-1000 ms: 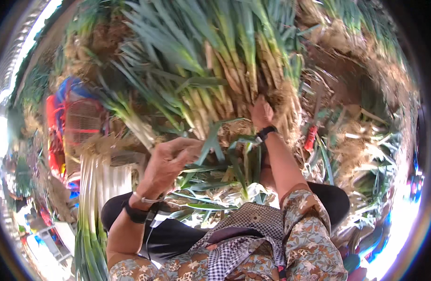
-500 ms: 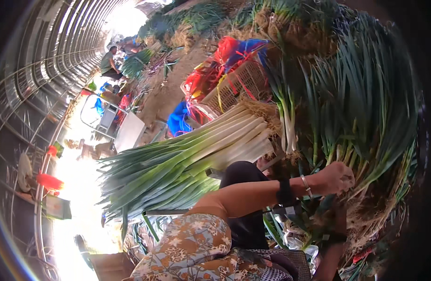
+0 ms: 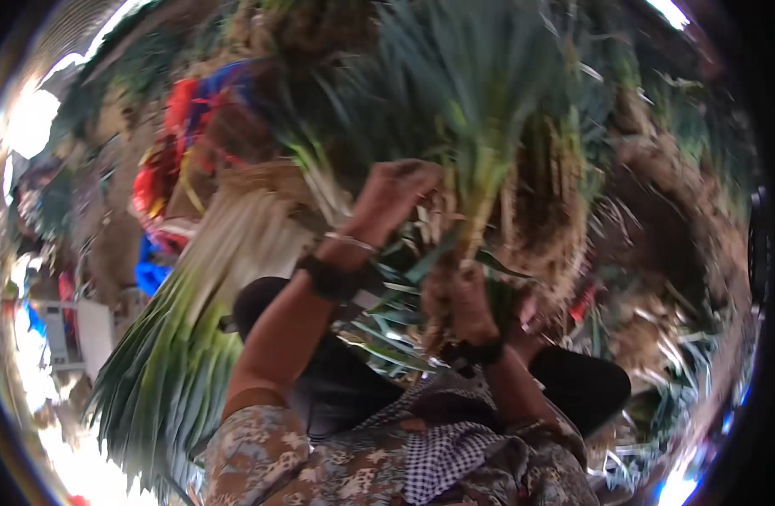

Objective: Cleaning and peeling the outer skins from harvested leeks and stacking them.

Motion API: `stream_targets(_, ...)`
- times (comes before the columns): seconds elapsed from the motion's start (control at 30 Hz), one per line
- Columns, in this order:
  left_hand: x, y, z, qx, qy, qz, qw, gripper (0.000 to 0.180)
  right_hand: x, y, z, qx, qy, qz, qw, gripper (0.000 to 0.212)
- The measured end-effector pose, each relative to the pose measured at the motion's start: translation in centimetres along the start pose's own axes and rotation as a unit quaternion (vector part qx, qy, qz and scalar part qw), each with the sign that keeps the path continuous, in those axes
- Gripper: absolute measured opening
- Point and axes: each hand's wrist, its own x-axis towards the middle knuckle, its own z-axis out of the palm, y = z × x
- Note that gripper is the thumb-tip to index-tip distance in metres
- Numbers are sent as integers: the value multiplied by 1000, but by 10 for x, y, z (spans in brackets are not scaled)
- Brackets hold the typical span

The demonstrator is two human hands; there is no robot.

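Observation:
My right hand (image 3: 471, 302) is closed around the lower end of an upright leek (image 3: 480, 198), just in front of my lap. The leek's green leaves fan upward and its roots are partly hidden. To its left, my left hand (image 3: 402, 184) is raised beside the stalk, with curled fingers. Blur hides what, if anything, those fingers pinch. Both wrists wear dark bands, and a light bangle circles the left one. Left of my knee lies a big bundle of cleaned leeks (image 3: 227, 244), white ends away from me and green leaves toward me.
A heap of untrimmed leeks (image 3: 564, 160) with brown roots rises ahead. Far left, a crate (image 3: 206, 160) holds red and blue ties or bags. A pale panel (image 3: 94, 337) stands at the left edge. Leaf scraps (image 3: 699, 363) litter the ground at right.
My view has swung to the right, so the leek bundle now sits further left. My right hand has come up into clear view with a leek. The left hand remains raised.

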Motion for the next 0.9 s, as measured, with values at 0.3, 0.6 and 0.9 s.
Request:
stream_targets(0.3,-6,44,16,-304,-49,50,950,38,-24,2,-5,-190,-171,42,966,12)
stream_targets(0.6,-20,29,21,-259,68,65,961,42,52,-40,28,-387,28,-236,891,36)
stream_targets(0.9,-23,27,30,-206,81,90,971,44,64,-39,25,-59,-32,-202,977,24)
